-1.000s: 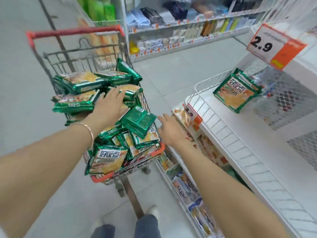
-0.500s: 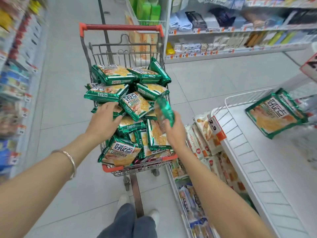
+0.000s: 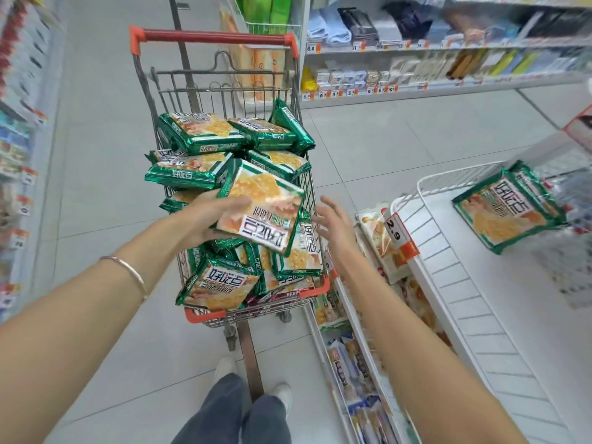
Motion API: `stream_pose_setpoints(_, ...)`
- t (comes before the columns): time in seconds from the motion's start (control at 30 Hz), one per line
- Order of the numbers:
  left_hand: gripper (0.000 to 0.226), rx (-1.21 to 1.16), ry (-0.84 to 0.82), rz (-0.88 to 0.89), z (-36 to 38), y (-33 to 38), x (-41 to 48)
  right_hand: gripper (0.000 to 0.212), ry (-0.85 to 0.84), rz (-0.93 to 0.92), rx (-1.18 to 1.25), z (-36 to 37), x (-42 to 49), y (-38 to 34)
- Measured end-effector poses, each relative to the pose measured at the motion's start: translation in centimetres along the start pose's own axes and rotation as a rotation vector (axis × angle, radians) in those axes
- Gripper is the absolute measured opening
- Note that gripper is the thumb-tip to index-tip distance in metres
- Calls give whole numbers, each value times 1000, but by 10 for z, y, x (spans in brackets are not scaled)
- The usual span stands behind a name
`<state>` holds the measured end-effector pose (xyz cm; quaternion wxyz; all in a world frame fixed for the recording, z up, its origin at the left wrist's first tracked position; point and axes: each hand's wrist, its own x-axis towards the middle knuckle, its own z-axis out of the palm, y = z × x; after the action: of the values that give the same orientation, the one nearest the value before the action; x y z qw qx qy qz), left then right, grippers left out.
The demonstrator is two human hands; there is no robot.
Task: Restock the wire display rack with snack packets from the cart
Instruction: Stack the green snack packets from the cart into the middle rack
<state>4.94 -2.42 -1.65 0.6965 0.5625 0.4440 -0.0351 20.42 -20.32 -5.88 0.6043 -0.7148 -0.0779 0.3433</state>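
Now, mid-frame over the cart [image 3: 214,37], the left hand [image 3: 205,216] grips a packet [image 3: 266,203] by its side, the right hand [image 3: 333,222] spread and empty beside it; light, slick, crushable, it likely wants an edge hold.

cart [image 3: 213,36]: straight ahead on the floor [image 3: 96,139], handle at its far end.
packet pile [image 3: 205,131]: heaped in the cart.
lifted packet [image 3: 262,208]: over the pile's near half, held in the left grip [image 3: 205,216].
wire display rack [image 3: 448,177]: right of the cart, its railed corner nearest the cart.
right grip [image 3: 333,224]: just right of the lifted packet, between cart and rack.
rack packet [image 3: 506,209]: alone on the rack's top shelf, towards its back.
price tag [image 3: 400,233]: on the rack's front edge, at the corner.
lower packets [image 3: 352,363]: beneath the rack's top shelf, in its lower tiers.
far shelving [image 3: 416,91]: behind cart and rack.
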Motion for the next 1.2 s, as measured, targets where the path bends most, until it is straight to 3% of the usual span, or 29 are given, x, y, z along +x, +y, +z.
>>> stream_pose_setpoints(0.1, 77, 375, -175, -8, -16, 19, -12, 81, -302, -121, -244, 5, -1, -26)
stream_pose_setpoints(0.13, 89, 461, -204, -8, -17, 25, -13, 80, -426, -115, -359, 10, -3, -37)
stream_pose_setpoints(0.2, 93, 466, -112, 64, -13, 32, -14, 53, -573, -76, -472, 18, -4, -51)
stream_pose_setpoints(0.23, 85, 366, 40, 142, -10, 32, -11, 43, -546, -51, -415, 22, 0, -53)
stream_pose_setpoints(0.3, 73, 40, 353, 239, -8, 25, -4, 48, -397, 60, -138, 27, 9, -44)
stream_pose_setpoints(0.33, 72, -107, 379, 207, -7, 21, -3, 46, -341, 127, 43, 30, 11, -36)
stream_pose_setpoints(0.4, 68, -219, 166, 60, -3, 17, -7, 32, -345, 257, 360, 38, 8, -20)
stream_pose_setpoints(0.47, 59, -245, -31, -19, -1, 12, -14, 28, -400, 348, 506, 43, 1, -7)
stream_pose_setpoints(0.53, 46, -254, -7, -3, -5, 7, -16, 33, -509, 365, 488, 45, -7, 0)
stream_pose_setpoints(0.57, 37, -266, 55, 25, -8, 5, -17, 38, -575, 357, 407, 45, -10, 2)
stream_pose_setpoints(0.63, 29, -324, 154, 86, -21, 2, -16, 53, -661, 266, -1, 44, -12, 14)
stream_pose_setpoints(0.73, 56, -386, 224, 150, -39, 2, -17, 68, -610, -123, -945, 59, -12, 45)
stream_pose_setpoints(0.77, 62, -371, 229, 150, -43, 1, -18, 75, -617, -251, -1153, 68, -14, 57)
stream_pose_setpoints(0.83, 54, -301, 228, 144, -43, -3, -21, 83, -657, -407, -1389, 89, -19, 78)
stream_pose_setpoints(0.93, 41, -278, 225, 127, -40, -7, -23, 59, -556, -582, -1555, 104, -21, 94)
stream_pose_setpoints(1.0, 37, -282, 197, 100, -40, -1, -26, 53, -523, -595, -1532, 104, -19, 97)
stream_pose_setpoints(1.1, 80, -301, 212, 117, -43, 14, -31, 61, -666, -328, -1127, 94, -17, 83)
stream_pose_setpoints(1.13, 81, -300, 242, 165, -43, 21, -33, 63, -685, -207, -932, 85, -18, 70)
stream_pose_setpoints(1.2, 61, -259, 322, 258, -48, 33, -38, 63, -635, -97, -666, 57, -11, 38)
